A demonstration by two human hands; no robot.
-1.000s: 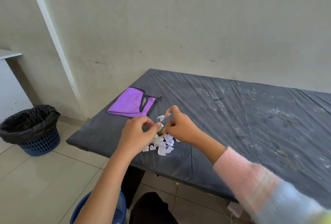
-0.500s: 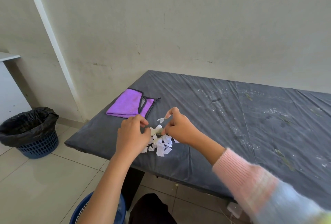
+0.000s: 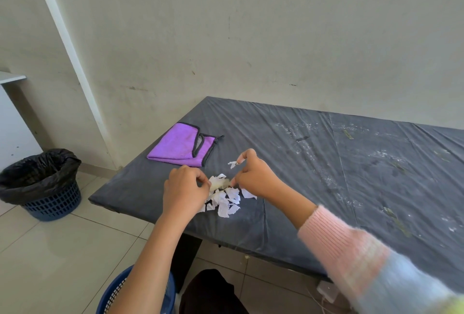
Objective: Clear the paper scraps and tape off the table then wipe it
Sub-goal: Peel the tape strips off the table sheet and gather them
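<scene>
Head view: a dark tabletop [image 3: 326, 163] under wrinkled plastic stands against a scuffed pale wall [image 3: 251, 37], streaked with white residue beyond the right hand [image 3: 253, 178]. Both hands are curled in a pinch. The left hand [image 3: 184, 190] and the right hand each grip one end of a yellowish bit of tape [image 3: 221, 183] stretched between them. White paper scraps [image 3: 226, 202] lie heaped just below and between the hands. A folded purple cloth [image 3: 180, 146] lies just beyond the left hand. Far left of that hand, on the tiled floor [image 3: 50, 251], stands a black-lined bin [image 3: 42, 183]. A blue basket [image 3: 110, 296] sits beneath the left forearm.
</scene>
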